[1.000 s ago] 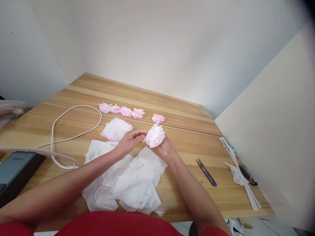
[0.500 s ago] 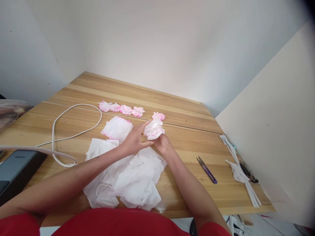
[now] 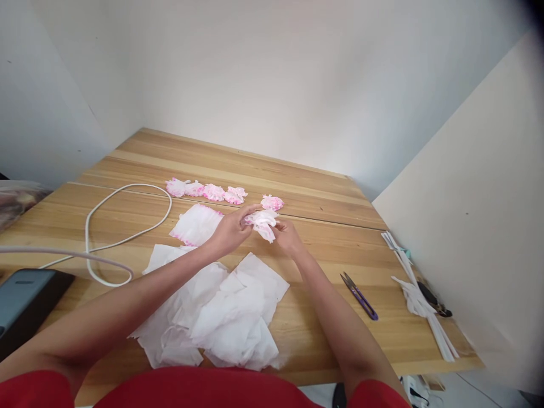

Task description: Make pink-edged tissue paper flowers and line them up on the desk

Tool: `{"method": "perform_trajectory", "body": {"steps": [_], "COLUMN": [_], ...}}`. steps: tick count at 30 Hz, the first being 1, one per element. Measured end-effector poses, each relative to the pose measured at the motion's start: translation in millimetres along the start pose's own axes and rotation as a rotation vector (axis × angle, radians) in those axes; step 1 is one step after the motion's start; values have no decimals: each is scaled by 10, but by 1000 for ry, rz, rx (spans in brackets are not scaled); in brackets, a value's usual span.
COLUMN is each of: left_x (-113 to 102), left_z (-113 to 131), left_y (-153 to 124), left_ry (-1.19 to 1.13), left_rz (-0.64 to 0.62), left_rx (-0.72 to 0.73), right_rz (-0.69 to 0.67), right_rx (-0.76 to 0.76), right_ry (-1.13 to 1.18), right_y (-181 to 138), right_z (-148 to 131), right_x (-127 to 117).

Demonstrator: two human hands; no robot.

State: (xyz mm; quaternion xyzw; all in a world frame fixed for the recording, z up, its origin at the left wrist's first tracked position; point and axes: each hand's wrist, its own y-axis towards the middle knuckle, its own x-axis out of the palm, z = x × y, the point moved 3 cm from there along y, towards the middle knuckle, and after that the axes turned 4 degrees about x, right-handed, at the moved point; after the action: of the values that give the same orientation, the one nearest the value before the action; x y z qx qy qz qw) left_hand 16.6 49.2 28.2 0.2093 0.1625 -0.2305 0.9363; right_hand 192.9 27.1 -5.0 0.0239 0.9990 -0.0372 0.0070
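Observation:
Between my two hands is a white tissue paper flower (image 3: 264,222) with faint pink on it, held above the table. My left hand (image 3: 233,228) grips its left side, thumb and fingers closed on the paper. At its right side my right hand (image 3: 288,237) pinches it; some of those fingertips are hidden behind the paper. Just beyond lies a finished-looking pink-edged paper flower (image 3: 272,202). A flat stack of pink-edged tissue (image 3: 196,222) sits left of my left hand. Below my forearms spreads a pile of white tissue sheets (image 3: 238,311).
Several pink-edged paper flowers (image 3: 213,192) form a row farther back. Thread snips (image 3: 359,296) lie to the right, with white strips (image 3: 419,300) and a dark-handled tool (image 3: 433,299) near the right edge. A white cable (image 3: 87,226) loops at left beside a grey-black box (image 3: 34,306).
My left hand has gone from spread fingers beside the flower to gripping it. The flower has been tipped and bunched, and my right hand has shifted up to its right side.

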Motion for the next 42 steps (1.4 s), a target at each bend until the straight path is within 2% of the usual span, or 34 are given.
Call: {"method": "perform_trajectory", "body": {"steps": [3,6,9,11,16,23,26,29,35,39,42], "left_x": [0,-8,-51,-110,-248,-338,-341,-336,-342,-321,-338], "left_z": [-36,-58,-70,-78,-145,-320,-419,-485,-518,-528,-422], "left_y": [0,11,-1,-50,-335,-676,-715,-711,-686,-723,-728], "left_ry": [61,103,95,99,86,55,33,1,45,41,82], "left_rz": [-8,-11,-7,23,1,20,39,80,120,108,123], "left_rx": [47,73,85,91,0,-141,-197,-173,-96,-87,-25], "right_rz": [-95,-183,-214,-226,-206,-384,-372,-302,-279,-255,-188], "right_rx": [-101,-310,-466,-509,-528,-621,-622,-600,-530,-462,-425], "right_ry": [-245,-555,-743,-833,-952,-997,-1030,-1057,-1115,-1145,-1147], "right_y": [56,140,292,435,855,1287,1470,1636,1760,1766,1736], "right_z": [-93,-212,-336,-405,-471,-296,-195,-94,33,-37,-196], "right_x": [-28,-8,-46,-116,-279,-147,-155,-205,-234,-294,-387]}}
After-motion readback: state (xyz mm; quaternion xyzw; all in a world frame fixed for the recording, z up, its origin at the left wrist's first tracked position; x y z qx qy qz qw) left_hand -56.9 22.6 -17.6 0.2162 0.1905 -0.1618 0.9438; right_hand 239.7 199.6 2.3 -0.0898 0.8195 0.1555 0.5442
